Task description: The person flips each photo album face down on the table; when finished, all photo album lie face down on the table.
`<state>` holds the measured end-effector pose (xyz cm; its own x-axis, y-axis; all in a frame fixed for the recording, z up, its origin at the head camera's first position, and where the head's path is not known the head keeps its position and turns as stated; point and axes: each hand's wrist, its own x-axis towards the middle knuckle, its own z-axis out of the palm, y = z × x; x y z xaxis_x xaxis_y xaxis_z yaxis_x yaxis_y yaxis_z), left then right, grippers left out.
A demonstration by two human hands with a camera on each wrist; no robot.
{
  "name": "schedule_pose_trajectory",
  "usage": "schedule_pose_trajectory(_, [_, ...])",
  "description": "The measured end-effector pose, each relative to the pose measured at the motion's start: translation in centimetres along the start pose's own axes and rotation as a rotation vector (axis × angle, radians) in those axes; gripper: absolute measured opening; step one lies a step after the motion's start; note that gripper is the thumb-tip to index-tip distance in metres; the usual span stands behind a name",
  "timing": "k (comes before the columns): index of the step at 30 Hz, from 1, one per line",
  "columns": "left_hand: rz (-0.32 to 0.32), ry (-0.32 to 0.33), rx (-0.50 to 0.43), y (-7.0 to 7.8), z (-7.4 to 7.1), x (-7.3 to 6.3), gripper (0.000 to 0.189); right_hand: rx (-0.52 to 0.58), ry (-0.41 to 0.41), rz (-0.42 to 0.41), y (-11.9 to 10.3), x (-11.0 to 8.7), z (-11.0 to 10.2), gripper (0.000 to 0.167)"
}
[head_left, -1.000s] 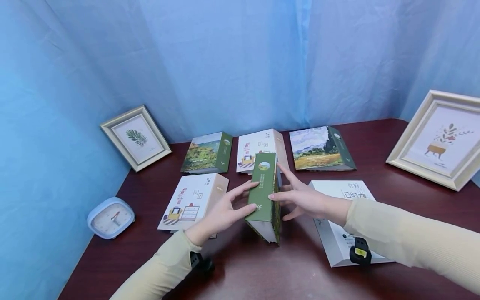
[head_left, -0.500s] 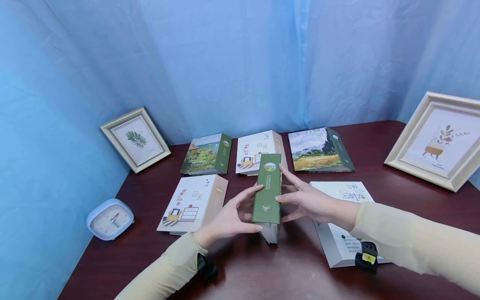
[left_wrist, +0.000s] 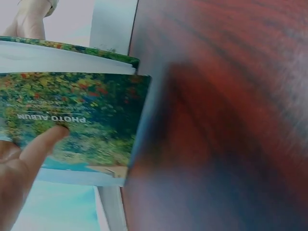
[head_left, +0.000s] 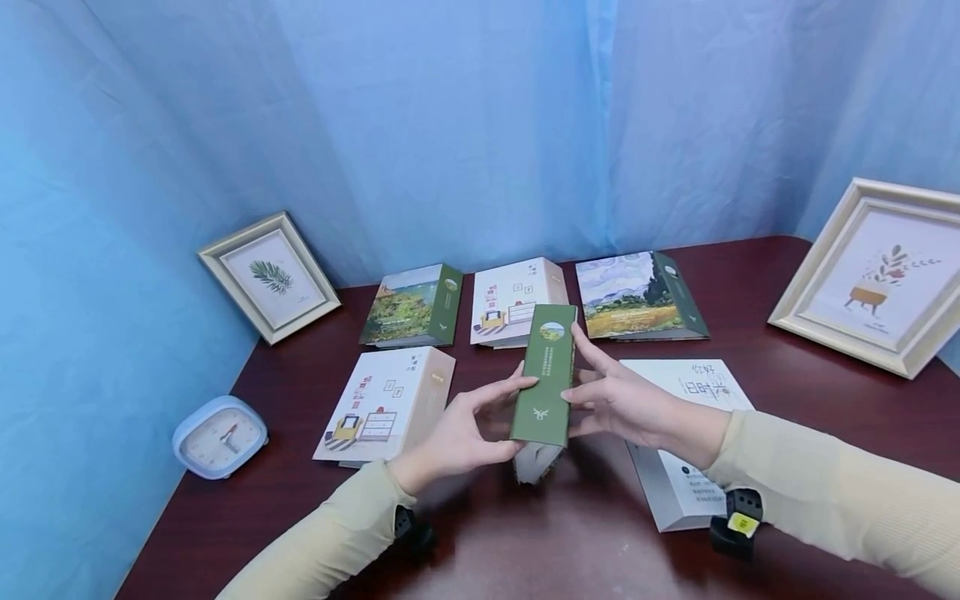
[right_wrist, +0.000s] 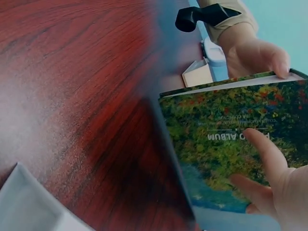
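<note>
A photo album (head_left: 542, 375) with a green spine and a painted garden cover stands spine up in the middle of the table, between both hands. My left hand (head_left: 465, 425) holds its left side, with the thumb near the lower end and a finger at the spine's edge. From the right, my right hand (head_left: 622, 396) holds the other cover, fingers spread along it. In the left wrist view a digit presses the cover of the album (left_wrist: 106, 101) below the words PHOTO ALBUM. In the right wrist view the fingers lie on the opposite cover (right_wrist: 216, 173).
White albums (head_left: 386, 400) and painted-cover albums (head_left: 412, 304) lie behind and left. Another white album (head_left: 675, 492) lies partly under the right forearm. A blue clock (head_left: 221, 437) stands left. Picture frames (head_left: 270, 277) lean at both sides. Blue curtain (head_left: 450, 125) hangs behind the dark red table (head_left: 555, 550).
The held album has shifted slightly to the right and turned so its spine faces up more. Both hands have moved along with it, and the left thumb has slid to the spine's lower end.
</note>
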<state>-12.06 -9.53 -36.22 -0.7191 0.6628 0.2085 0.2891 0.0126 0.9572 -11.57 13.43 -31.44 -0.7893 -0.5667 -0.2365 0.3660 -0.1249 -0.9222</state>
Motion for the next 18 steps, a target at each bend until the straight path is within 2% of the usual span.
schedule_pose_trajectory(2, [0.009, -0.002, 0.066, 0.4, -0.3, 0.0, 0.064, 0.008, -0.019, -0.014, 0.1, 0.1, -0.1, 0.092])
schedule_pose_trajectory(9, [0.042, -0.020, 0.389, 2.7, -1.2, 0.2, 0.059, 0.065, -0.059, -0.043, 0.4, 0.5, -0.3, 0.092])
schedule_pose_trajectory(13, [0.039, -0.056, 0.505, 3.3, -1.6, 0.3, 0.058, 0.081, -0.074, -0.044, 0.9, 0.8, -0.4, 0.093])
schedule_pose_trajectory(18, [-0.002, -0.098, 0.586, 3.7, -1.7, 0.2, 0.058, 0.087, -0.068, -0.016, 1.5, 1.1, -0.5, 0.093])
